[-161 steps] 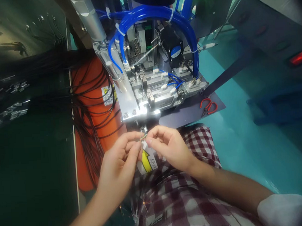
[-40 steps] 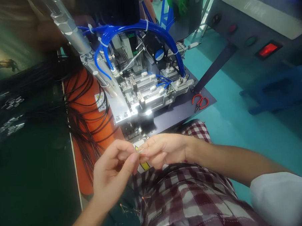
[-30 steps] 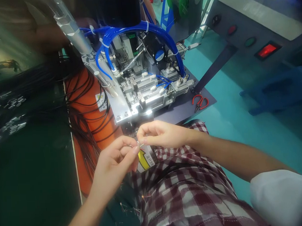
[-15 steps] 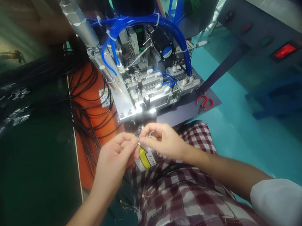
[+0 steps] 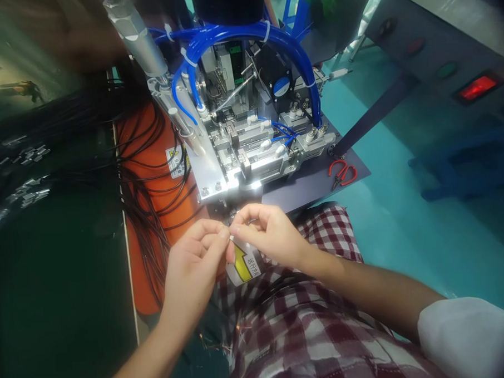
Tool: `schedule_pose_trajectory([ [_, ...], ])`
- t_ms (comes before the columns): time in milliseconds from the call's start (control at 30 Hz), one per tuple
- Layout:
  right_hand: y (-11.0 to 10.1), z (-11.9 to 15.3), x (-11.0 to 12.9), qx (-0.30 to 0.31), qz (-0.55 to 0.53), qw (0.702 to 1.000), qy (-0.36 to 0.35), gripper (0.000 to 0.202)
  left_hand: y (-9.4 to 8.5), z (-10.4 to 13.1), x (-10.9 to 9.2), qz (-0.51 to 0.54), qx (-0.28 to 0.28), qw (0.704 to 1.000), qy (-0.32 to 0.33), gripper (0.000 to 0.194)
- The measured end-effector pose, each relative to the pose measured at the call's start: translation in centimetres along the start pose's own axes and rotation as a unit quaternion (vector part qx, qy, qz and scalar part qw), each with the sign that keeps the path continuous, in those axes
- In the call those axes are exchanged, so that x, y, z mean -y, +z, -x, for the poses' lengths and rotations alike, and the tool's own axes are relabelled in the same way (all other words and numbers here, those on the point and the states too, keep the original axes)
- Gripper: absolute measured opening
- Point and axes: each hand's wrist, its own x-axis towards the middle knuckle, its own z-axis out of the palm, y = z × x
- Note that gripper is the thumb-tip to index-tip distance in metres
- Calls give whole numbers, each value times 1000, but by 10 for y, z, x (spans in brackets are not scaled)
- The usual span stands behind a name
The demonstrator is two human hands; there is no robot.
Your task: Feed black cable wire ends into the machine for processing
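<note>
My left hand [image 5: 196, 255] is closed in a pinch, thumb against the forefinger. Facing it, my right hand [image 5: 273, 232] pinches too, and the fingertips of both hands meet or nearly meet. Whatever lies between them is too small to make out. Just below the fingertips shows a white label with a yellow arrow [image 5: 242, 266]. Both hands are held over my lap, in front of the near edge of a metal machine [image 5: 255, 169] with silver cylinders and blue air hoses [image 5: 245, 33].
Black cables [image 5: 147, 216] lie across an orange surface [image 5: 164, 195] on the left, beside a dark green mat [image 5: 64, 286]. Red-handled pliers [image 5: 342, 174] rest on the machine's grey base plate [image 5: 294, 195]. A control box [image 5: 429, 42] with a lit red display stands at right.
The hands stay pinched together in almost the same place. The thin bit seen between the fingertips earlier no longer shows clearly. The view has shifted slightly.
</note>
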Motion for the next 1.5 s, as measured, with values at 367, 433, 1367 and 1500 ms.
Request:
schedule_pose_trajectory([
  [367,8,5,-14,-41,34,984,-169,13,-1,1,8,34,3,999,34,25],
  [433,7,3,-13,-24,18,990,-136,13,-1,1,7,26,2,999,34,26],
  [1367,5,2,-12,-17,20,997,-67,21,-1,0,10,15,33,998,51,23],
  [1500,3,3,-12,-17,54,992,-116,16,0,0,11,11,26,998,48,22],
])
